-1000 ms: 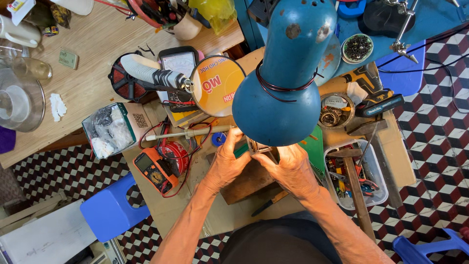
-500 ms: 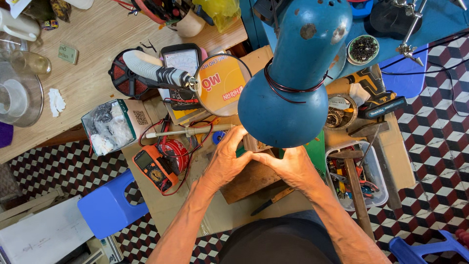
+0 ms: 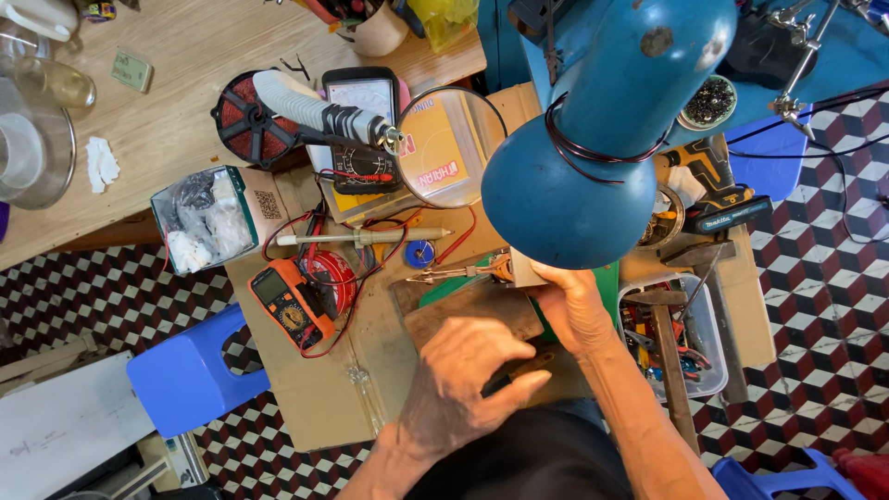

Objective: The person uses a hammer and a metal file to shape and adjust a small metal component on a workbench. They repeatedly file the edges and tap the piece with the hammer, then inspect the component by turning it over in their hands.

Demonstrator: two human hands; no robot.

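A checkered floor [image 3: 815, 306] surrounds a crowded cardboard bench [image 3: 315, 389], with a wooden table [image 3: 176, 120] behind it and a blue stool [image 3: 185, 375] at the left edge. Tools lie within arm's reach of the work: an orange meter [image 3: 289, 303] with its red leads coiled beside it, a soldering iron [image 3: 366, 238] laid flat across the middle, tweezers [image 3: 454, 273] just past it. A magnifier [image 3: 444, 153] on a flexible arm and a blue lamp [image 3: 593, 157] hang over the centre, likely to light and enlarge close work.

The left hand [image 3: 468, 380] is curled over a dark-handled tool [image 3: 519, 370] near the body, fingers closed on it. The right hand [image 3: 574, 310] pinches a small pale block [image 3: 526, 271] under the lamp rim, steadying it on the wooden board [image 3: 472, 315]. A tray [image 3: 713, 370] holding a hammer [image 3: 667, 343] sits right.

Half a second earlier, both hands met under the lamp; now the left has drawn back toward the body.
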